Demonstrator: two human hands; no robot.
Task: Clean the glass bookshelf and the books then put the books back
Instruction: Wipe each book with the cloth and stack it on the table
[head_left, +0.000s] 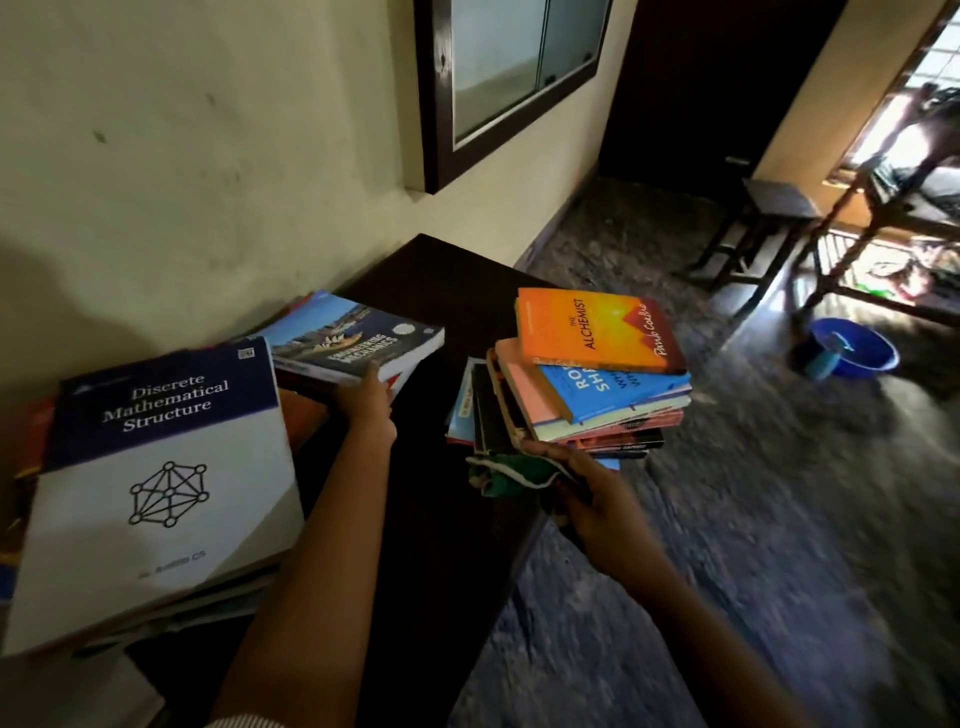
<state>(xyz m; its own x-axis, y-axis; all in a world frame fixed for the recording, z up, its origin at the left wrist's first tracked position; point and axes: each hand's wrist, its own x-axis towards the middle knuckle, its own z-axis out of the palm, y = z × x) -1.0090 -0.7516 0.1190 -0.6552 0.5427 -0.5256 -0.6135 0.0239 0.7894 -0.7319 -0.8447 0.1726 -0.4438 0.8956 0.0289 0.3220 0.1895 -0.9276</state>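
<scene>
My left hand (366, 410) grips the near edge of a blue "Engineering Mechanics" book (358, 338), which lies tilted on other books by the wall. A large "Discrete Mathematical Structure" book (161, 467) tops a pile at the left. On the dark table (441, 291) stands a stack of smaller books (571, 410) with the orange "The Alchemist" (597, 330) on top. My right hand (597, 499) holds a green and white cloth (514, 475) against the stack's near side. The glass-doored bookshelf (514, 67) is set in the wall above.
A blue basin (852, 345) sits on the dark floor at the right. A small dark stool (769, 208) and wooden furniture (883, 208) stand near the bright doorway. The table's right edge drops to the floor beside the stack.
</scene>
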